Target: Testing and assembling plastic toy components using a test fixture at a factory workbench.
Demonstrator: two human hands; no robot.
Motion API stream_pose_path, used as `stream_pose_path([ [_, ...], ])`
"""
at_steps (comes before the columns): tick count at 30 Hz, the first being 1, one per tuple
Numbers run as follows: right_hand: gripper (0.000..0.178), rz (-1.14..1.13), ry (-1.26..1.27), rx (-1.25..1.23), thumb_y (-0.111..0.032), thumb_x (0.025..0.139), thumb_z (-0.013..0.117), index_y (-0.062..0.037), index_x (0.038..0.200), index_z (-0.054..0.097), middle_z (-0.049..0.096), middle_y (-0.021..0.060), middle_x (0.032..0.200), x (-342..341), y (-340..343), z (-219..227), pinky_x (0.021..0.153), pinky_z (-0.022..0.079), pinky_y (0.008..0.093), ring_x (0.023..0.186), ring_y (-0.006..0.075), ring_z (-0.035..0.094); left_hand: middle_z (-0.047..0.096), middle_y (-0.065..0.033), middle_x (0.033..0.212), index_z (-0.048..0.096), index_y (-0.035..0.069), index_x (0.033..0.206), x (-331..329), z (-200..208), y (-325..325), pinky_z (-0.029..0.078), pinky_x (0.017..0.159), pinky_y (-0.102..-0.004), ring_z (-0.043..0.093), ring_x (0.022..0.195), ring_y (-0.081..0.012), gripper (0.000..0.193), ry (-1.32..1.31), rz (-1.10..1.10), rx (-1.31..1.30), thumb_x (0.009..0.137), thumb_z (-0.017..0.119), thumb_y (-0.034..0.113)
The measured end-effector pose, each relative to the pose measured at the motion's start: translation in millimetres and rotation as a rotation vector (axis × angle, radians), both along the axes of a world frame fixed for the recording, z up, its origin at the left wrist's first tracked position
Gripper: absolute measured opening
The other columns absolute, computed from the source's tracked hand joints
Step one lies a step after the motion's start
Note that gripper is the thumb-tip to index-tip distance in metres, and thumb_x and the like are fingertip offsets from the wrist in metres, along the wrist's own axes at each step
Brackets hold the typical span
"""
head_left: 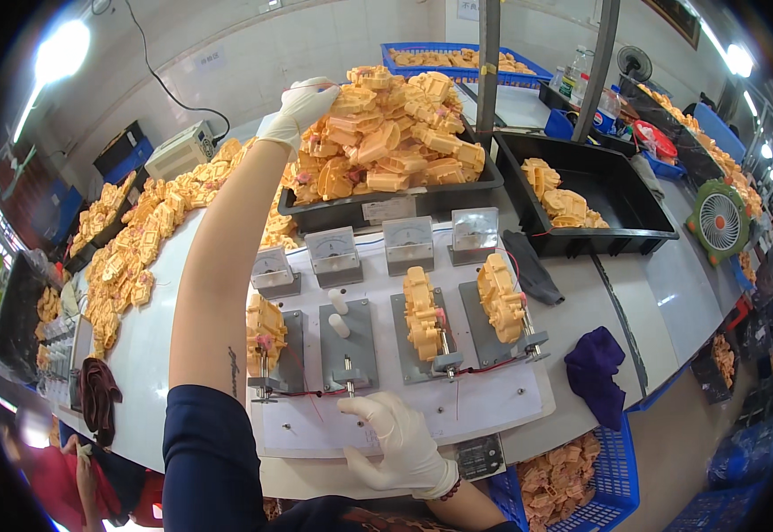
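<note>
Here my left hand [305,105] grips an orange part on the far heaped tray [386,206]; my right hand [401,448] rests open on the near fixture board [484,403]. Tugging could topple the pile.

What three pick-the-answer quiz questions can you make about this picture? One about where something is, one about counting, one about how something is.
1. Where is the left hand?
A. On the heap of orange parts in the black tray
B. On the purple cloth
C. On the green fan

2. How many dial meters stand in the row?
A. Two
B. Four
C. Six

3. How is the second test stand from the left?
A. Holds an orange part
B. Has no orange part
C. Covered by cloth

Answers: 1 A, the gloved hand reaches the heap; 2 B, four grey boxes; 3 B, bare pegs show.
</note>
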State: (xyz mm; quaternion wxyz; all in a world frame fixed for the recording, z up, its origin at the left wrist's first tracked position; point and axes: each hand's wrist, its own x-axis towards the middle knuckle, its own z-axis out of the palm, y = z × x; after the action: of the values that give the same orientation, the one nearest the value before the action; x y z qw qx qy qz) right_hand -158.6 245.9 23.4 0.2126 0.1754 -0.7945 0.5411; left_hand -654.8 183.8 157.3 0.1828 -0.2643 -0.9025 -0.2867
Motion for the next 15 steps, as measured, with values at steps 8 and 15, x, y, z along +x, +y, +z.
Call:
stream_pose_path([
  [8, 0.053, -0.196, 0.127, 0.048, -0.010, 0.073, 0.074, -0.0047, 0.125, 0.062, 0.059, 0.0151, 0.102, 8.0, -12.2, 9.9, 0.076, 0.052, 0.0390, 0.083, 0.0320, 0.060, 0.065, -0.0150, 0.122, 0.070, 0.008, 0.120, 108.4, 38.0, -53.4, 0.049, 0.096, -0.0357, 0.061, 0.115, -0.0234, 0.040, 0.220, -0.105, 0.194, 0.095, 0.059, 0.037],
  [15, 0.026, -0.512, 0.090, 0.246, -0.007, 0.070, 0.074, -0.0105, 0.095, 0.069, 0.058, 0.0065, 0.080, 38.6, 53.5, 5.0, 0.068, 0.046, 0.0385, 0.075, 0.0287, 0.057, 0.069, -0.0131, 0.100, 0.070, 0.001, 0.105, 410.0, -25.4, -193.3, 0.049, 0.091, -0.0414, 0.066, 0.096, -0.0315, 0.026, -0.152, -0.304, -0.180, 0.084, 0.070, 0.017],
])
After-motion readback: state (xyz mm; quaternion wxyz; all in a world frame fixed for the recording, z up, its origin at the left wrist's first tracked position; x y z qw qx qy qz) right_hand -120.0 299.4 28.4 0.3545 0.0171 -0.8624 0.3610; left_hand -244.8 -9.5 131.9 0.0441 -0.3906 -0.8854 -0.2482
